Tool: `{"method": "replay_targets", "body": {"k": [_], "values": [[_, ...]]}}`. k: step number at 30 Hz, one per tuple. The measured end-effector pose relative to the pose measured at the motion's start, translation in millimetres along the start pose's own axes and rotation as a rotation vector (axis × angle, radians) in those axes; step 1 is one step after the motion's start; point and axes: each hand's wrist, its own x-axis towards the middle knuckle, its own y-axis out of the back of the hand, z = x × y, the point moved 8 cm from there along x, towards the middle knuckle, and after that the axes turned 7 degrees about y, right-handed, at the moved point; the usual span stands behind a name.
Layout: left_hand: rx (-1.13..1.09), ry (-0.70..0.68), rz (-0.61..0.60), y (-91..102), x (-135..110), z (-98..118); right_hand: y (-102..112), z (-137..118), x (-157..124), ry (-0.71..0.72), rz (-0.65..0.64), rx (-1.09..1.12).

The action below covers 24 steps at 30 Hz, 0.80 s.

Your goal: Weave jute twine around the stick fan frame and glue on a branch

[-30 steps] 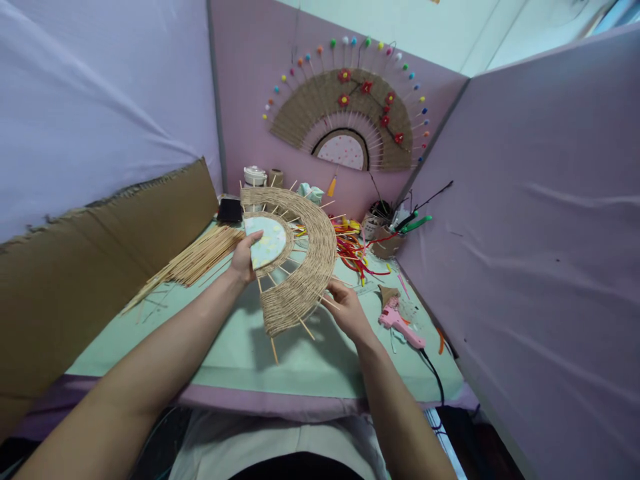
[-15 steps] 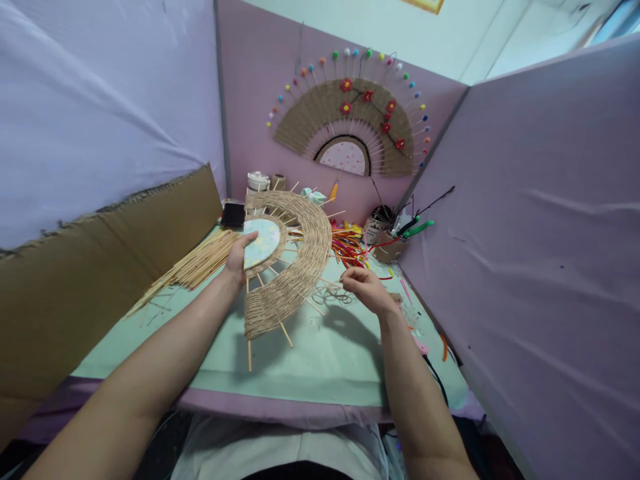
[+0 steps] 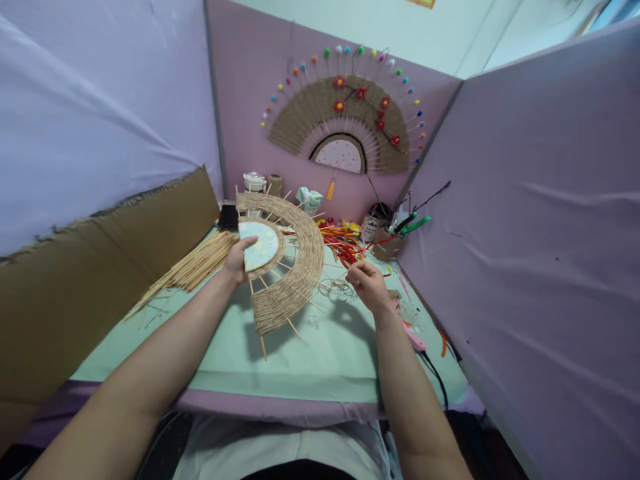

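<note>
My left hand (image 3: 235,260) grips a half-round woven jute fan (image 3: 295,267) by its pale patterned centre disc (image 3: 260,243), holding it upright above the green table mat (image 3: 310,360). Thin wooden sticks poke out of the fan's rim. My right hand (image 3: 367,283) hovers to the right of the fan with its fingers pinched together, seemingly on a thin jute string, just above a loose tangle of string (image 3: 340,288) on the mat.
A bundle of wooden sticks (image 3: 193,263) lies at the left beside a cardboard sheet (image 3: 100,267). Red and orange strips (image 3: 345,243), tool cups (image 3: 385,240) and a pink glue gun (image 3: 413,337) crowd the right. A finished decorated fan (image 3: 345,113) hangs on the back wall.
My right hand let go of the fan's lower rim and moved right and up to the string. The left hand shifted the fan slightly left and turned it.
</note>
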Motion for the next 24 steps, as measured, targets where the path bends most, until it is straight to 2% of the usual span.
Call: {"method": "replay_targets", "body": {"k": [7, 24], "values": [[0.04, 0.025, -0.049, -1.1, 3.0, -3.9, 2.6, 0.5, -0.4, 0.051, -0.021, -0.075], [0.134, 0.042, -0.063, -1.8, 1.0, -3.8, -8.1, 14.1, -3.6, -0.024, -0.158, -0.175]]}}
